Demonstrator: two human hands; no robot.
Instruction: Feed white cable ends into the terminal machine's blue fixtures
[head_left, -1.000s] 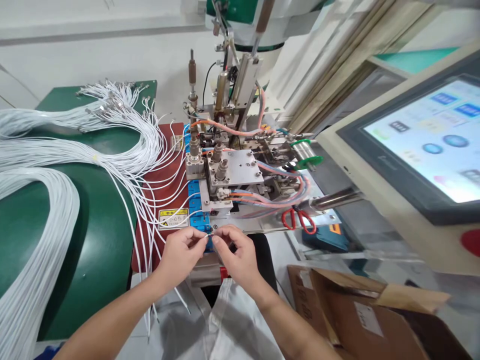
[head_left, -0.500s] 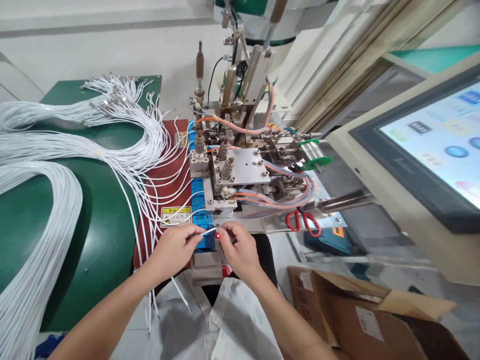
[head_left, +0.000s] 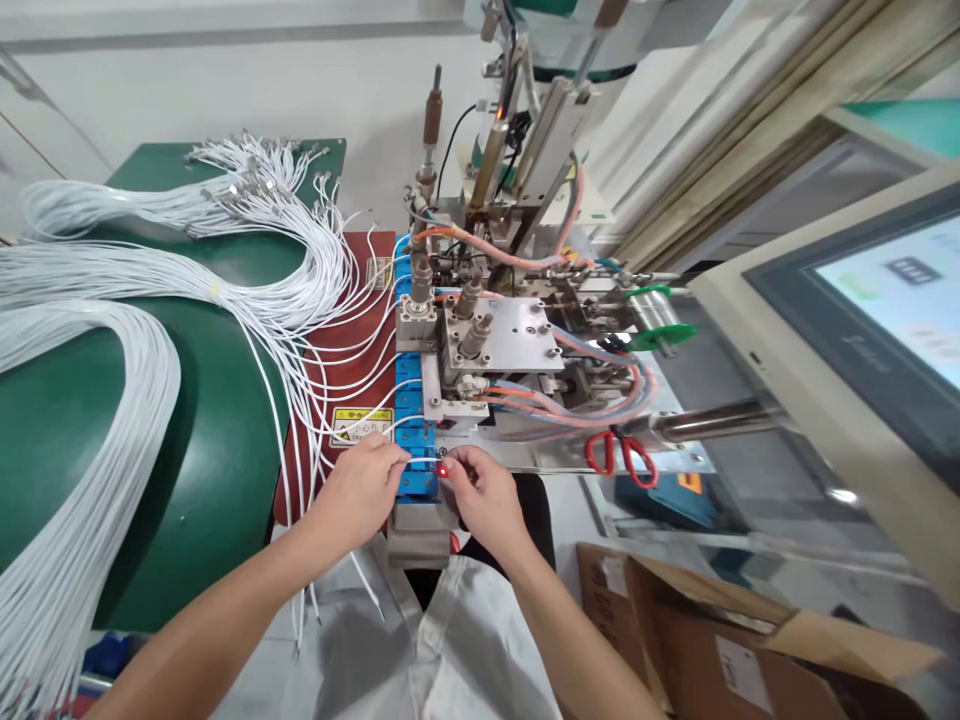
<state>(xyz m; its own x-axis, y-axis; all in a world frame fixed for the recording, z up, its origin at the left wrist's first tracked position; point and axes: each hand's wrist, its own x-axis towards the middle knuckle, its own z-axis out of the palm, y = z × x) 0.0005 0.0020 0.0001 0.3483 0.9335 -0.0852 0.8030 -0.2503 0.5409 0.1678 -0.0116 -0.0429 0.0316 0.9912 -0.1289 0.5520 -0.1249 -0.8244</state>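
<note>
A white cable stretches between my hands over the near end of a row of blue clamp blocks. My left hand pinches it left of the blocks. The fingers of my right hand close on the cable's end at the blocks' right edge, where a small red light glows by the thumb; the tip itself is hidden. Other white cables from a tied bundle run into the blocks further along. To the right of the row stands the metal machine with its cylinders and hoses.
A green table on the left carries looped cable bundles. Red-handled scissors lie at the machine's front edge, near a spool of wire. A touchscreen monitor juts in on the right, above an open cardboard box.
The cable between my hands has come down from a slant to lie level across the blue blocks. My hands have shifted only slightly. The whole view has swung a little left.
</note>
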